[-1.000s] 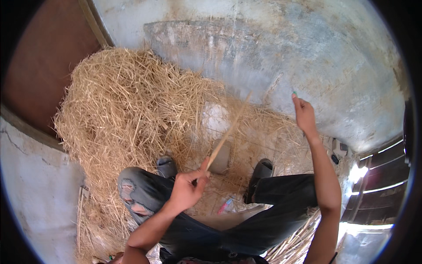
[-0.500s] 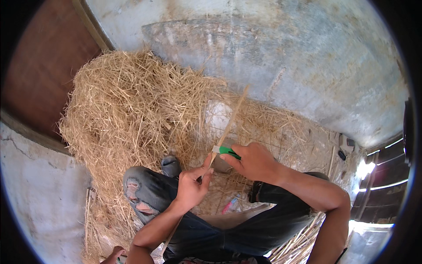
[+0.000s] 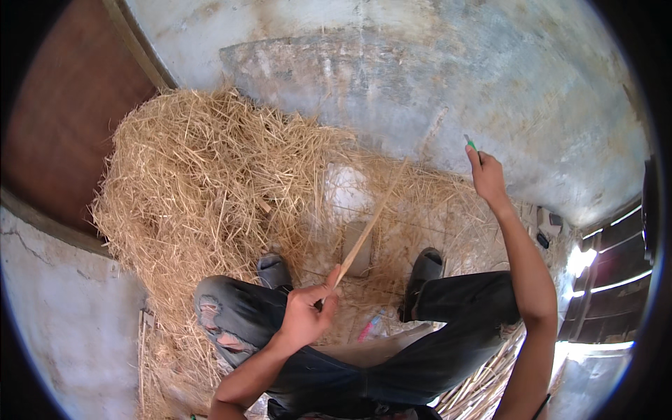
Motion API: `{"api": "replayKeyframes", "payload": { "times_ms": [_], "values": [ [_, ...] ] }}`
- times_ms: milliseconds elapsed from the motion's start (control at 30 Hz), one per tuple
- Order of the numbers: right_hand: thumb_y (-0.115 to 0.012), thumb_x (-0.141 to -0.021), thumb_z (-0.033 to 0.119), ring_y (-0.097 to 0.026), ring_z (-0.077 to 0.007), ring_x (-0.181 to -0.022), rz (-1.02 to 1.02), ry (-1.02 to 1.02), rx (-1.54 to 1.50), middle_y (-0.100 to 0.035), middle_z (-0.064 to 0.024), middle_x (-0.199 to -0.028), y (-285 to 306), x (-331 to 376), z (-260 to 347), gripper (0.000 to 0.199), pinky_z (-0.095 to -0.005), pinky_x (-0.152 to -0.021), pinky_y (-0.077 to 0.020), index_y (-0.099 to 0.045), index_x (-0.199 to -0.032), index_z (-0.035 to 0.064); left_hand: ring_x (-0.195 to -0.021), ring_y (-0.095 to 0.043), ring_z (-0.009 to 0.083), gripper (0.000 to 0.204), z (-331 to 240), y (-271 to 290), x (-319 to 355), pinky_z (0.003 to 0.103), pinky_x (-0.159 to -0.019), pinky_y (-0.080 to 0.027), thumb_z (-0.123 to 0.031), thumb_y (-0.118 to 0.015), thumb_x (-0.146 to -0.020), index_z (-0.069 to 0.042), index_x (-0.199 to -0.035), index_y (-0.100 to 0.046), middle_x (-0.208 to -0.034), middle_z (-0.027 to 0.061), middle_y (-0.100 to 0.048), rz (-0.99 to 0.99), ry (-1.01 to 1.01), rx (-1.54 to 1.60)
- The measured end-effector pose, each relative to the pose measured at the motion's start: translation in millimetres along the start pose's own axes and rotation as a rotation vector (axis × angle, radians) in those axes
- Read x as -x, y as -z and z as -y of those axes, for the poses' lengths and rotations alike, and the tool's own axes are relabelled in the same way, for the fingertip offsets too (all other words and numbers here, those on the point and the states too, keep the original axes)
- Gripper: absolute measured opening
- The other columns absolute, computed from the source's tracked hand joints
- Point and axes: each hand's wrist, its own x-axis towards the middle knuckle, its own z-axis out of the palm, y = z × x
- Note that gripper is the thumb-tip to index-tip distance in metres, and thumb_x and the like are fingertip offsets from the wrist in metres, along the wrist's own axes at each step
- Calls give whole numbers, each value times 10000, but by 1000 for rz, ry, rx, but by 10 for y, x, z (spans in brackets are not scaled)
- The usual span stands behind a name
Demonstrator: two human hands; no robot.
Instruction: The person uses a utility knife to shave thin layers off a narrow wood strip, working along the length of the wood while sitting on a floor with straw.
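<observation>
Closed around the near end of a long, pale bamboo strip (image 3: 371, 229) is my left hand (image 3: 309, 311), above the gap between my knees. The strip slants away to the right, its far tip toward the base of the wall. My right hand (image 3: 488, 178) is stretched out far to the right, well apart from the strip. It grips a green-handled knife (image 3: 470, 143), with a short grey blade showing beyond the thumb; most of the handle is hidden in the fist.
Straw (image 3: 210, 189) lies in a big heap at the left, against a stained wall (image 3: 420, 77). A flat block (image 3: 358, 248) rests on the floor between my sandals. A pink-and-clear item (image 3: 369, 327) lies nearer. Thin sticks (image 3: 483, 371) are piled beside my right leg.
The knife in my right hand has left the strip and swung far out to the right. My left hand still grips the strip in about the same place.
</observation>
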Motion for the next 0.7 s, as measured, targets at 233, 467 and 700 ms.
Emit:
{"api": "replayKeyframes", "payload": {
  "times_ms": [233, 467, 700],
  "values": [
    [-585, -1028, 379, -493, -302, -516, 297, 280, -196, -531, -174, -599, -176, 896, 1076, 390, -435, -516, -403, -633, -899, 13, -605, -440, 28, 376, 103, -32, -58, 232, -553, -420, -30, -662, -942, 24, -1314, -642, -638, 88, -551, -50, 81, 174],
    [-608, -1001, 401, -602, -419, -539, 492, 586, -158, -595, -197, -603, -282, 1509, 1504, 390, -499, -502, -460, -597, -826, 53, -607, -391, 10, 429, 136, -90, -119, 206, -529, -350, -54, -623, -1005, -10, -1426, -555, -688, -70, -494, -2, 196, 475],
    [-506, -1046, 448, -618, -401, -594, 451, 243, -134, -610, -217, -641, -357, 861, 1256, 467, -505, -591, -489, -646, -913, 24, -533, -331, 18, 447, 92, 11, -28, 225, -478, -277, -63, -579, -1037, -63, -1479, -513, -640, -80, -424, 146, 424, 634]
  ]
}}
